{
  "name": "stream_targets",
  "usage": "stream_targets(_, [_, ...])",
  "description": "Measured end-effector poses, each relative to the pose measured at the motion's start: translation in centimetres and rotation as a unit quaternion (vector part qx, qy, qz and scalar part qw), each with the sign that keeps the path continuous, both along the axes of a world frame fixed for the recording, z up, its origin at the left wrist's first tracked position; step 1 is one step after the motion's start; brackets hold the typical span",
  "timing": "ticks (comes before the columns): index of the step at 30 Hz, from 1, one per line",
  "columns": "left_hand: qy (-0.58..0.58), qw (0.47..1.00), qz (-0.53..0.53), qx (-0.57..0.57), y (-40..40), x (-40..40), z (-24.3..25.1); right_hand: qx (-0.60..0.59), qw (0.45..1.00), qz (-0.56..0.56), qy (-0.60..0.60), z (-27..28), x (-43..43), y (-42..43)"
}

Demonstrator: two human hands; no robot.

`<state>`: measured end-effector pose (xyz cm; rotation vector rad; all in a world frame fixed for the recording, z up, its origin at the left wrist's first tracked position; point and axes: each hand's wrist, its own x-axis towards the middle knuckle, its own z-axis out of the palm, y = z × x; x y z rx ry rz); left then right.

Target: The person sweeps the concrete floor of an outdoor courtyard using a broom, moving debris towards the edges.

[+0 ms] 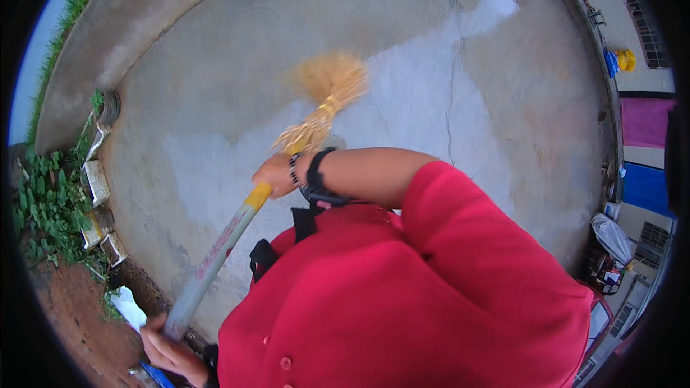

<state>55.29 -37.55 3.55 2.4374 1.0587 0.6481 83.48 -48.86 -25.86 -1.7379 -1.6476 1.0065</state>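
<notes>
A long-handled straw broom (215,258) runs diagonally before me, its pale handle at lower left. My right hand (277,175), with a beaded bracelet and a black band at the wrist, grips the yellow lower part of the handle, just above the straw. Around the handle's top end, at the lower left, is my left hand (170,353). The straw bristles (334,75) are blurred and fan out over the concrete floor (431,97), which has lighter and darker patches and a long crack.
A low concrete wall (124,16) curves along the upper left, with grass beyond it. Green plants (48,205) and white blocks (97,183) edge the floor at left. On the right, a building holds hanging cloths (644,124), a silver-covered object (612,237) and a red vehicle (598,318).
</notes>
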Motion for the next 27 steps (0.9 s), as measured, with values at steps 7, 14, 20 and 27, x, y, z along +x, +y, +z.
stream_targets(7, [0.096, 0.948, -0.202, -0.227, -3.2, 13.2, -8.9, -0.164, 0.973, -0.145, -0.066, -4.6, 7.8, -19.3])
stream_targets(14, [0.063, 0.919, -0.256, -0.294, -6.3, 20.1, -9.8, -0.227, 0.940, -0.225, -0.117, 0.7, 10.8, -28.5])
stream_targets(20, [-0.027, 0.966, -0.138, -0.215, -4.7, 17.7, -5.6, -0.107, 0.964, -0.198, -0.144, 4.7, 12.1, -23.0])
stream_targets(27, [-0.087, 0.995, 0.014, 0.052, -5.2, 9.2, 1.2, 0.040, 0.991, -0.044, -0.123, 8.3, 12.7, -9.8])
